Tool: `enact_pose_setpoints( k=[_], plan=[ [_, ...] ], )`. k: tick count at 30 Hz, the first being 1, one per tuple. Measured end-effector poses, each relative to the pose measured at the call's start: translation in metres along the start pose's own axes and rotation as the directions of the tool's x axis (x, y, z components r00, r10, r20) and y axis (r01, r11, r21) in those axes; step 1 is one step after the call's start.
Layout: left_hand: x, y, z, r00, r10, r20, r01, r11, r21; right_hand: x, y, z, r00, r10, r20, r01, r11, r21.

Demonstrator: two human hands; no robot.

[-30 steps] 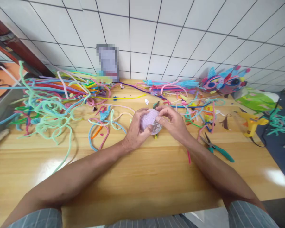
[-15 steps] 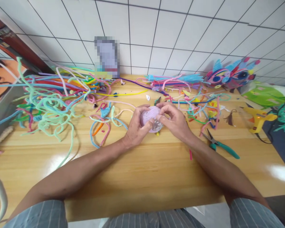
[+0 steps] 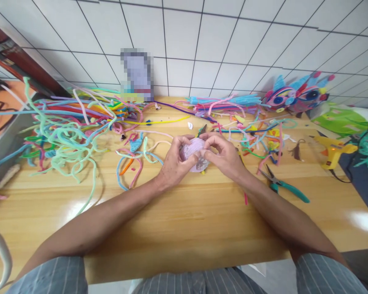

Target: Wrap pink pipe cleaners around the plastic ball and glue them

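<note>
A round lilac piece [image 3: 194,149], partly wrapped in fuzzy strands with a greyish patch low on its right, is held above the middle of the wooden table [image 3: 184,220]. My left hand [image 3: 177,164] is closed round its left side, thumb across the front. At its right edge, the thumb and fingers of my right hand [image 3: 223,156] are pinched together on the lilac piece. The fingertips hide part of the surface. Behind the hands, the dark tip of a tool [image 3: 203,130] pokes out.
Tangled green pipe cleaners [image 3: 70,143] and coloured bundles lie at the left. Pliers with teal handles [image 3: 294,191] and a yellow glue gun [image 3: 334,152] are at the right. Pink and blue bundles [image 3: 227,107] and colourful fuzzy figures [image 3: 309,96] line the tiled wall.
My right thumb and fingertips have shifted slightly left over the front of the lilac piece. My left hand keeps its hold. The view has moved a little.
</note>
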State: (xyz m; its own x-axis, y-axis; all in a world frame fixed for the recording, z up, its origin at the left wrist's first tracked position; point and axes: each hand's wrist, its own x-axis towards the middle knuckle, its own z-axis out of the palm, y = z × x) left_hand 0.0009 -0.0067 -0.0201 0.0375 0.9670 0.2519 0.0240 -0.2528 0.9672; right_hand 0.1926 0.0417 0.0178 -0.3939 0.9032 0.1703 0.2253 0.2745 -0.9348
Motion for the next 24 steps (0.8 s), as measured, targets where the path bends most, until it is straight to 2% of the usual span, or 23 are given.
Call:
enact_pose_setpoints(
  k=[7,10,14,19,24],
  plan=[
    [0.0016,-0.0059,-0.0014,0.998,0.047,-0.052,-0.044,0.996,0.072,0.0056,0.0039,-0.0040,0.978,0.195,0.075,-0.206,0.958,0.197],
    [0.0015,-0.0085,-0.0020,0.991,0.121,-0.059,-0.109,0.979,0.172,0.0062,0.0032,-0.0048,0.977,0.199,0.079,-0.212,0.956,0.204],
    [0.0002,-0.0100,-0.0009,0.983,0.157,-0.095,-0.137,0.972,0.192,0.0065,0.0028,-0.0057,0.980,0.187,0.068,-0.198,0.956,0.219],
    [-0.0016,-0.0063,-0.0002,0.987,0.120,-0.103,-0.099,0.976,0.192,0.0063,-0.0001,-0.0063,0.979,0.195,0.059,-0.203,0.955,0.215],
    [-0.0013,-0.0005,0.0003,0.998,0.033,-0.055,-0.031,0.999,0.039,0.0042,-0.0029,-0.0046,0.980,0.190,0.052,-0.196,0.956,0.217]
  ],
)
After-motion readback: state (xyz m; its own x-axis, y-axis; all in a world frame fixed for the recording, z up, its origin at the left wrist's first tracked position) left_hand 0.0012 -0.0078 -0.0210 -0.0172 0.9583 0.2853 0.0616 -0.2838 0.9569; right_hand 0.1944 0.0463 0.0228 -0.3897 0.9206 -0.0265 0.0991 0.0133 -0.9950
